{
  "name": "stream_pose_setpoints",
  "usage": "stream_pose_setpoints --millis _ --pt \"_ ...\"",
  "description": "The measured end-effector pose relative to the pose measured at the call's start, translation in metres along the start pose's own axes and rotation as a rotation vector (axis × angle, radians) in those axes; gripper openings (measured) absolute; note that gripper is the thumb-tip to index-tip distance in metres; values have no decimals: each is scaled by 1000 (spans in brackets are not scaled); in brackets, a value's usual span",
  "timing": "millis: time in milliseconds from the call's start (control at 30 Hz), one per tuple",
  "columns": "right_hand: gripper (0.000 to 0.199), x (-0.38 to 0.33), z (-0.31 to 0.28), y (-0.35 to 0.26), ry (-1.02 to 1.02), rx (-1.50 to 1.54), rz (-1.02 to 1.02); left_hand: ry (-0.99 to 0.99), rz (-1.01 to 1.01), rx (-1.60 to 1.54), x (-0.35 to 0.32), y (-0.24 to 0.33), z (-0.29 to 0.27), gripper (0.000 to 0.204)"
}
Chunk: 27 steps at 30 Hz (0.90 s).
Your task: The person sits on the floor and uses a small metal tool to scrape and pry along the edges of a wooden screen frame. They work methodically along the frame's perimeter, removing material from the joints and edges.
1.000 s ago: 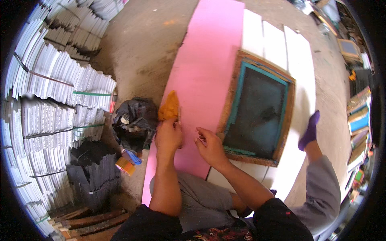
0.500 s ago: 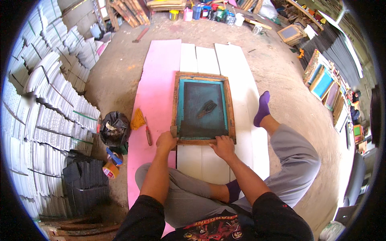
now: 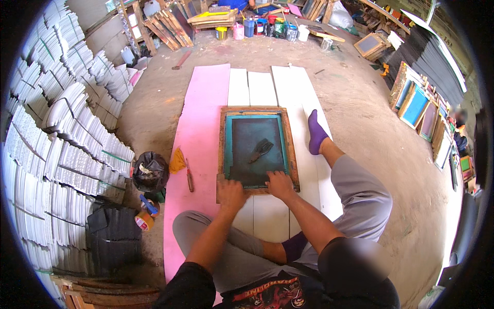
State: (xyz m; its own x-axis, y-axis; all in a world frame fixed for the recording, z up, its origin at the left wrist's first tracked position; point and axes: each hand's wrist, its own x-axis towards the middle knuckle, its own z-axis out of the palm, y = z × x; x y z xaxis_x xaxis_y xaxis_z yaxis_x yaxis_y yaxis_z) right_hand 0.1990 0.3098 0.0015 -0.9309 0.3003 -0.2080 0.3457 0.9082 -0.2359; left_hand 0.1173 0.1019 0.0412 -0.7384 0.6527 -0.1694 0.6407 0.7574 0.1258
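A wooden-framed printing screen [image 3: 257,110], with teal edges and dark mesh, lies flat on pale boards in front of my crossed leg. On its mesh shows a dark, fan-shaped thing [image 3: 262,150], too dark to name. My left hand [image 3: 232,194] has its fingers curled over the near rail close to the left corner, partly smeared. Right of it, my right hand [image 3: 280,184] grips the same rail, fingertips reaching the mesh side. Both hands hide parts of that rail. To the left, a screwdriver [image 3: 190,177] and a yellow cloth [image 3: 177,161] rest on the pink board [image 3: 200,123].
Bundled white sheets [image 3: 85,121] rise along the left. Beside the boards are a black bag-lined bin [image 3: 150,172] and tape rolls [image 3: 145,220]. Paint tubs [image 3: 249,28] stand far ahead; more framed screens [image 3: 414,106] lean at the right. My socked foot [image 3: 316,133] is right of the screen.
My left hand has shifted right along the near rail, off the outer corner. My right hand has moved slightly left and further over the rail. The view has tilted upward a little.
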Motion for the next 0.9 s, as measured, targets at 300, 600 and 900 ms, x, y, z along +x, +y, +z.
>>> stream_pose_setpoints --millis 300,600,900 --pt "56 102 -3 -18 246 -195 -236 0 251 50 9 29 49 47" --pt "34 139 -4 3 152 -394 -347 -55 284 -63 25 27 54 40" --pt "23 111 -55 -2 -59 -179 -90 -52 276 -57 28 32 56 39"
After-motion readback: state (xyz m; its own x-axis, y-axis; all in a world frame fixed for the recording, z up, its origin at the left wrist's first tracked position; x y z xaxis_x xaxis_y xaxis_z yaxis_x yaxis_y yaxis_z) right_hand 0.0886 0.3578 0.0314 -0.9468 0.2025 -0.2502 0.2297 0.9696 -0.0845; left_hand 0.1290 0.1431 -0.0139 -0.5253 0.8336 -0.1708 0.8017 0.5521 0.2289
